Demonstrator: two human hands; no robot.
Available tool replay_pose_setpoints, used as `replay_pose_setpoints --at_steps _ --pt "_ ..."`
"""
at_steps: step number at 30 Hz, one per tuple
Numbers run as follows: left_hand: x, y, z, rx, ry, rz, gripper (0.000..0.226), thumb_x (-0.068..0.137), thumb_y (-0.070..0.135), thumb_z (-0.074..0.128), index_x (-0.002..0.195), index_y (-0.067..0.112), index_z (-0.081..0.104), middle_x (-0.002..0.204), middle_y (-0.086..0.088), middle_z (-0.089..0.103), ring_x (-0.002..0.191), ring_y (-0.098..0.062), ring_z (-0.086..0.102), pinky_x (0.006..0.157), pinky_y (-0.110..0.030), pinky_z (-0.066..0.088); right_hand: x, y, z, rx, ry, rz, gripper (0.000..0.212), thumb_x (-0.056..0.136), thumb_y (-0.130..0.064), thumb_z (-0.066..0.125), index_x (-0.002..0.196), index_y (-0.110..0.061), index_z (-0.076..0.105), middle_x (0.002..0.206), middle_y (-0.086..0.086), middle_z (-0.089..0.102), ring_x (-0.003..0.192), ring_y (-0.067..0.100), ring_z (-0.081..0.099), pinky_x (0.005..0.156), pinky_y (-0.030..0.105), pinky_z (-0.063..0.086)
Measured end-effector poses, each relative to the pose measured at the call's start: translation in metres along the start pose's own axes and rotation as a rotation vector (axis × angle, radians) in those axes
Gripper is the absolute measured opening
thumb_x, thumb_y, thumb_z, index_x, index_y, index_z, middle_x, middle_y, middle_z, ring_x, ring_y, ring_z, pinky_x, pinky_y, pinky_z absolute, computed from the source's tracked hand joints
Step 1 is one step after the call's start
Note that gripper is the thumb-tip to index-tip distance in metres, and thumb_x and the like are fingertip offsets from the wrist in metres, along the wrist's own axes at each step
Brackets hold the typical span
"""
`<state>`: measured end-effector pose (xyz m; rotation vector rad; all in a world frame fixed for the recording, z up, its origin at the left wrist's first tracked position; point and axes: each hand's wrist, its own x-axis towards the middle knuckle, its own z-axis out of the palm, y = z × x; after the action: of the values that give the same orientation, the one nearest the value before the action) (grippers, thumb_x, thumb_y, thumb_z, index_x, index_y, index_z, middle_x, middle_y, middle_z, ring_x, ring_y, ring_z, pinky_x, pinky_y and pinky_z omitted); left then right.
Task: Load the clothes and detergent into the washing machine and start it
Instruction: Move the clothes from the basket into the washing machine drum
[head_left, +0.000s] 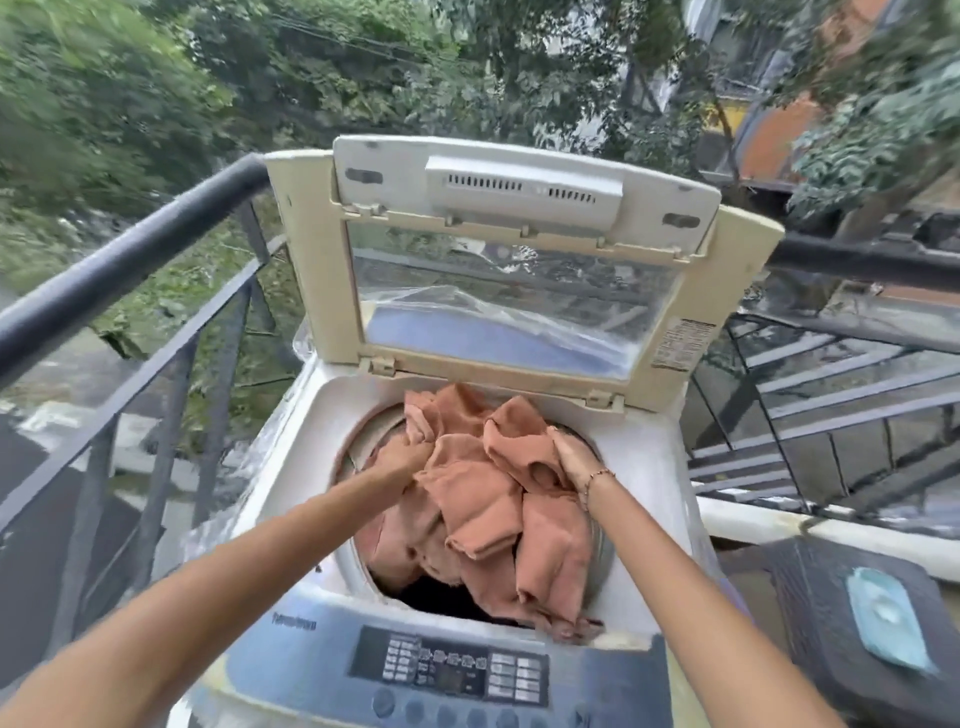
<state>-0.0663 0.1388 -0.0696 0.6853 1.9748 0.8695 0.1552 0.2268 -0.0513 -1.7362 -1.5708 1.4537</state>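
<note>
A white top-loading washing machine (649, 467) stands in front of me with its lid (311, 249) raised upright. A large salmon-orange cloth (483, 499) fills the drum opening and hangs over its front rim. My left hand (408, 457) is closed on a fold of the cloth at the drum's left side. My right hand (574, 457), with a thin bracelet at the wrist, grips the cloth at the right side. The blue control panel (452, 670) with buttons lies at the near edge. No detergent is visible.
A dark metal railing (130, 249) runs along the left and behind the machine, with trees beyond. A black crate-like object (810, 623) with a pale blue pouch (885, 623) on top sits at the right. Metal stairs (831, 389) descend on the right.
</note>
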Motion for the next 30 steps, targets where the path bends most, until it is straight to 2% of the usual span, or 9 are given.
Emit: replay_pose_setpoints --at_steps 5,9,13,17,20,23,25,27,30 --pt "-0.012 0.033 -0.012 0.125 -0.254 -0.05 0.029 0.1 0.028 0.04 0.091 0.009 0.06 0.086 -0.012 0.059 0.068 -0.023 0.058 0.058 -0.024 0.051 -0.019 -0.016 0.018 0.012 0.122 0.069 0.037 0.099 -0.018 0.037 0.123 0.004 0.056 0.13 0.015 0.056 0.121 0.028 0.051 0.099 0.03 0.036" --pt "0.006 0.047 -0.02 0.073 -0.307 -0.035 0.028 0.097 0.029 0.044 0.118 0.011 0.049 0.107 -0.01 0.059 0.097 -0.028 0.06 0.084 -0.038 0.05 -0.024 -0.017 0.04 0.046 0.043 0.149 0.04 0.096 -0.025 0.042 0.121 0.004 0.055 0.125 0.022 0.059 0.103 0.029 0.057 0.099 0.042 0.043" --pt "0.017 0.057 -0.026 0.022 -0.36 -0.045 0.034 0.095 0.024 0.045 0.124 0.007 0.051 0.1 -0.005 0.059 0.086 -0.023 0.061 0.064 -0.027 0.049 -0.025 -0.026 0.052 0.213 -0.039 0.242 0.029 0.097 -0.024 0.043 0.122 -0.011 0.053 0.133 0.014 0.055 0.116 0.028 0.056 0.1 0.04 0.044" --pt "0.023 0.059 -0.019 -0.032 -0.328 -0.068 0.036 0.097 0.024 0.044 0.127 0.005 0.049 0.09 -0.002 0.058 0.074 -0.019 0.059 0.073 -0.031 0.049 -0.017 -0.031 0.058 0.431 -0.08 0.287 0.032 0.098 -0.02 0.045 0.128 -0.009 0.049 0.134 0.014 0.055 0.109 0.029 0.057 0.097 0.042 0.044" --pt "0.028 0.058 -0.012 -0.046 -0.297 -0.105 0.04 0.097 0.022 0.042 0.132 0.003 0.046 0.108 -0.011 0.06 0.079 -0.022 0.059 0.081 -0.034 0.048 -0.007 -0.035 0.062 0.652 -0.038 0.316 0.032 0.099 -0.013 0.043 0.129 -0.003 0.047 0.136 0.017 0.052 0.118 0.033 0.054 0.099 0.043 0.042" --pt "0.035 0.059 -0.001 -0.106 -0.269 -0.125 0.04 0.099 0.018 0.041 0.136 0.001 0.043 0.123 -0.018 0.058 0.078 -0.024 0.06 0.069 -0.029 0.05 0.003 -0.04 0.066 0.797 0.006 0.335 0.027 0.099 -0.006 0.039 0.124 0.001 0.047 0.136 0.019 0.05 0.128 0.034 0.047 0.104 0.043 0.039" --pt "0.038 0.061 0.007 -0.143 -0.284 -0.154 0.043 0.101 0.02 0.039 0.139 0.0 0.039 0.132 -0.02 0.054 0.093 -0.029 0.063 0.063 -0.026 0.048 0.011 -0.042 0.068 0.842 0.038 0.339 0.019 0.098 -0.004 0.039 0.112 0.001 0.05 0.127 0.02 0.05 0.116 0.033 0.053 0.105 0.042 0.038" --pt "0.038 0.063 0.014 -0.201 -0.296 -0.179 0.048 0.102 0.026 0.039 0.141 -0.002 0.034 0.139 -0.023 0.048 0.119 -0.035 0.056 0.075 -0.031 0.05 0.019 -0.044 0.07 0.853 0.068 0.338 0.016 0.097 -0.005 0.039 0.109 0.0 0.049 0.119 0.017 0.046 0.1 0.029 0.056 0.102 0.039 0.039" --pt "0.047 0.063 0.017 -0.323 -0.297 -0.191 0.059 0.099 0.036 0.045 0.141 -0.003 0.033 0.142 -0.021 0.045 0.125 -0.035 0.051 0.09 -0.036 0.046 0.032 -0.043 0.072 0.883 0.1 0.353 0.011 0.097 -0.007 0.04 0.097 -0.004 0.051 0.117 0.016 0.045 0.09 0.024 0.054 0.099 0.038 0.04"
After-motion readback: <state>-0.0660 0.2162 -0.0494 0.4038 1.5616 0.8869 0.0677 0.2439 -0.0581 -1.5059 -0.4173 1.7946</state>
